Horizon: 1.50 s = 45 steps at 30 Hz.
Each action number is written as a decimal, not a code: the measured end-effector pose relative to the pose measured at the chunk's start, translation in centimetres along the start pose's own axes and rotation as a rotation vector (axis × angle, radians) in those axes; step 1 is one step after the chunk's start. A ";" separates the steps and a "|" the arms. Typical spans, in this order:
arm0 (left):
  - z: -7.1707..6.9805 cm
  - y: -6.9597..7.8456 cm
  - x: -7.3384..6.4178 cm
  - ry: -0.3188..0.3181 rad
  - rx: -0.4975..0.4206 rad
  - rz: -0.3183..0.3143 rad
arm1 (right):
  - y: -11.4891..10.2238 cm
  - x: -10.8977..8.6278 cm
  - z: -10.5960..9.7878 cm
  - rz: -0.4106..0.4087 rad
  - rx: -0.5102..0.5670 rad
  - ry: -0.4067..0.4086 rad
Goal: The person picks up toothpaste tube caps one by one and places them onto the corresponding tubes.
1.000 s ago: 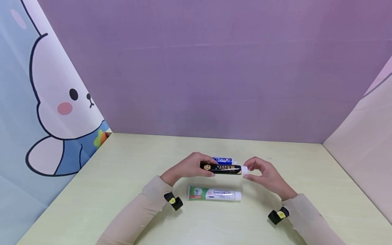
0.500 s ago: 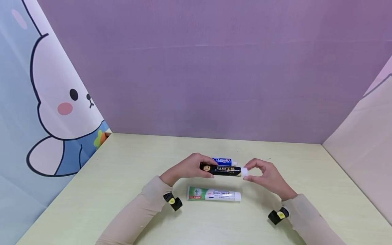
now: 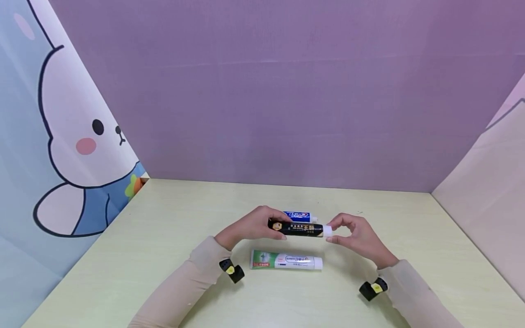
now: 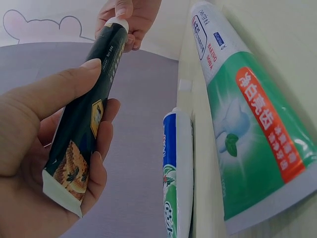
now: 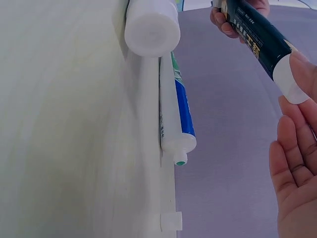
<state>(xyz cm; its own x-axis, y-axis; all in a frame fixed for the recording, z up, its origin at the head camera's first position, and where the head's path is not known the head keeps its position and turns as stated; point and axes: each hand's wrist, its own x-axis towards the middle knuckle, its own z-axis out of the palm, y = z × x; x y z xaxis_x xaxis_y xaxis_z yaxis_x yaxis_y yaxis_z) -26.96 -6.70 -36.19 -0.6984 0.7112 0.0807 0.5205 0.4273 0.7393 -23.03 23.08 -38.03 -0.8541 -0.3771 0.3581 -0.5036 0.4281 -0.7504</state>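
In the head view, a black toothpaste tube point(image 3: 302, 229) is held level above the table. My left hand point(image 3: 258, 223) grips its crimped end, with the thumb along one side and fingers around the other, as the left wrist view shows. The white cap point(image 3: 327, 231) sits at the tube's other end, and my right hand point(image 3: 356, 237) pinches it between thumb and fingertips. Nearer me lies a green and white toothpaste tube point(image 3: 286, 260), capped. Behind the black tube is a blue toothpaste tube point(image 3: 298, 216), partly hidden; its bare nozzle point(image 5: 181, 159) shows in the right wrist view.
A small white piece point(image 5: 171, 221) lies beyond the blue tube's nozzle in the right wrist view; its kind is unclear. The pale table point(image 3: 184, 205) ends at a purple backdrop point(image 3: 262, 91). Printed cloth point(image 3: 74, 136) hangs at the left.
Over the last second both hands have come down slightly with the black tube, and its printed label has turned a little. The other two tubes lie as before.
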 end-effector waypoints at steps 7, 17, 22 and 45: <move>0.1 0.1 0.0 0.002 -0.004 -0.002 | -0.1 0.1 0.1 -0.005 0.043 -0.010; 0.1 -0.3 0.2 0.003 0.022 0.017 | -0.1 0.2 0.1 0.046 0.024 -0.022; 0.2 -0.6 0.3 0.004 0.034 0.022 | 0.2 0.3 0.0 0.079 0.001 -0.020; 0.3 -0.9 1.0 0.030 0.007 0.024 | 1.5 0.4 -1.8 0.079 -0.049 0.006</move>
<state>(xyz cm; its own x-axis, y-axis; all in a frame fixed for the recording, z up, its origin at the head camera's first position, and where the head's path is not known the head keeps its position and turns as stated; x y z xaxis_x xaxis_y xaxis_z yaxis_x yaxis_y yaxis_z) -27.99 -6.18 -36.99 -0.6999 0.7044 0.1185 0.5407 0.4141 0.7322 -24.30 25.01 -38.03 -0.8923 -0.3356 0.3021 -0.4400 0.4962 -0.7485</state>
